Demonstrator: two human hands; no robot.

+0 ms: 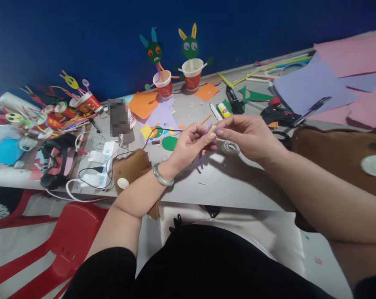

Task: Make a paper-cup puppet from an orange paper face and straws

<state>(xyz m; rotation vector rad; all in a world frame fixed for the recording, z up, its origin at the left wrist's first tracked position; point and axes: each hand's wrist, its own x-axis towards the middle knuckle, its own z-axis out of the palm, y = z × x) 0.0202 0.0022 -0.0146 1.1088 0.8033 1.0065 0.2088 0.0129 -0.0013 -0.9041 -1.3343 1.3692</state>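
Note:
My left hand (190, 145), with a bangle at the wrist, pinches a thin purple strip (201, 161) whose end hangs below the fingers. A small yellow piece (212, 129) shows at the thumb, against the purple. From the other side, the fingertips of my right hand (248, 135) close on the same strip. Whether it is paper or something else I cannot tell. Under the hands are a roll of tape (230, 147) and a green paper oval (169, 143). A glue stick (224, 110) and a white marker (215, 111) lie just beyond.
Two paper-cup figures, one with blue ears (163, 84) and one with yellow ears (192, 75), stand at the back. Left are a power strip (109, 160) with cables and more cup figures. Right lie purple paper (312, 87), a black pen (314, 110) and a brown bag (331, 153).

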